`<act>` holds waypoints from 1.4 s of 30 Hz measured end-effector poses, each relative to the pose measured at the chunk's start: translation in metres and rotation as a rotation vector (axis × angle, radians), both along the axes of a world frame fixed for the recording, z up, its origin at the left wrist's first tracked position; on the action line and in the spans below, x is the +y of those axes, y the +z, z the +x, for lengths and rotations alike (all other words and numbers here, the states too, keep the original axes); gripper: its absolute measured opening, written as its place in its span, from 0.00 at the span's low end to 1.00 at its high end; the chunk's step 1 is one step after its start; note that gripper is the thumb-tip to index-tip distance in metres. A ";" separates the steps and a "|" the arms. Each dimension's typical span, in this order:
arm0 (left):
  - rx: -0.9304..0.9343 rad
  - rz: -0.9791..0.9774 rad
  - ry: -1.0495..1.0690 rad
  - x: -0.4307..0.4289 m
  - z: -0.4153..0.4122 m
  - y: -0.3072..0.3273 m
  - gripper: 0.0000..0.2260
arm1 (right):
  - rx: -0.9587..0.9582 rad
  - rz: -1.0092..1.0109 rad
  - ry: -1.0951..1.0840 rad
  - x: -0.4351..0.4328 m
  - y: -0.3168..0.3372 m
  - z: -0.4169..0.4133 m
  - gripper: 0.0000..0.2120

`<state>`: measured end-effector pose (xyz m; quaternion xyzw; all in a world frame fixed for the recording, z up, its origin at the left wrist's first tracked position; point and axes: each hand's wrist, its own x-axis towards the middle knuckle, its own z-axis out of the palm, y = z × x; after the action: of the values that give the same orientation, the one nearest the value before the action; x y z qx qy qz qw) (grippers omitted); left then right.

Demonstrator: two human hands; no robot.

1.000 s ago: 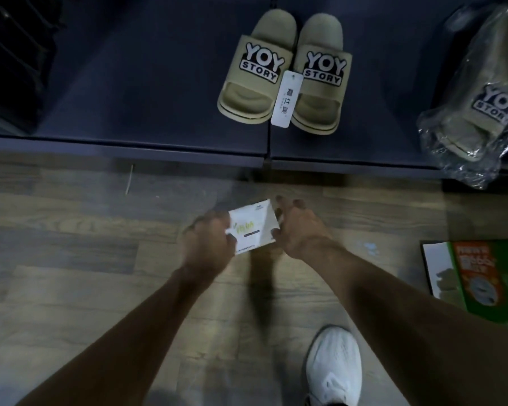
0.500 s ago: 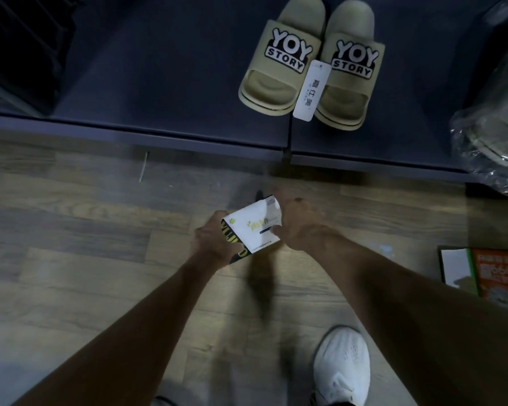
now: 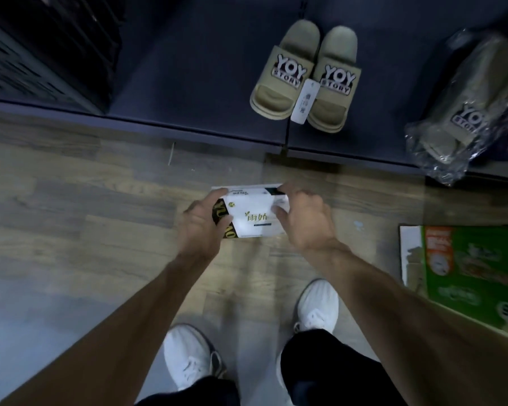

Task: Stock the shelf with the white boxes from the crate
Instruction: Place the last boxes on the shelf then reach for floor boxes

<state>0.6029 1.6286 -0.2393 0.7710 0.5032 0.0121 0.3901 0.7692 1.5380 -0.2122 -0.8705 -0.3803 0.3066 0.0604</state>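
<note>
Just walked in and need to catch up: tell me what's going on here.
A person stands on a wood floor facing a low dark shelf and holds white boxes in front of them, with the left hand on one end and the right hand on the other. The boxes are in the air, short of the shelf, not yet placed. A pair of tan slippers sits on the shelf, with a bagged pair to the right. A green carton lies on the floor at right.

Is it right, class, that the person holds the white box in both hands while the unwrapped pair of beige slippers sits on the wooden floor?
Not quite. The head view shows the unwrapped pair of beige slippers on the dark shelf, not the floor. Both the left hand and right hand do hold the white box.
</note>
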 end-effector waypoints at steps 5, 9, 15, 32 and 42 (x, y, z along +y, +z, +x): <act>0.006 -0.001 0.027 0.013 -0.027 0.139 0.21 | -0.061 0.008 0.058 0.011 0.127 -0.022 0.19; 0.016 0.043 0.110 0.025 -0.040 0.278 0.21 | -0.096 0.189 0.059 0.017 0.274 -0.033 0.15; -0.116 0.194 0.029 0.017 -0.036 0.508 0.21 | -0.136 0.328 0.025 0.005 0.507 -0.034 0.18; -0.292 0.499 -0.027 -0.030 0.040 0.755 0.21 | -0.365 0.637 -0.008 -0.054 0.753 0.036 0.14; -0.378 0.570 -0.042 -0.115 0.159 0.805 0.21 | -0.407 0.754 -0.086 -0.145 0.798 0.146 0.17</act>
<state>0.7616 1.5132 0.5661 0.8432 0.3827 0.2868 0.2456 0.9157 1.3929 0.5856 -0.8453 -0.4333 -0.0348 0.3107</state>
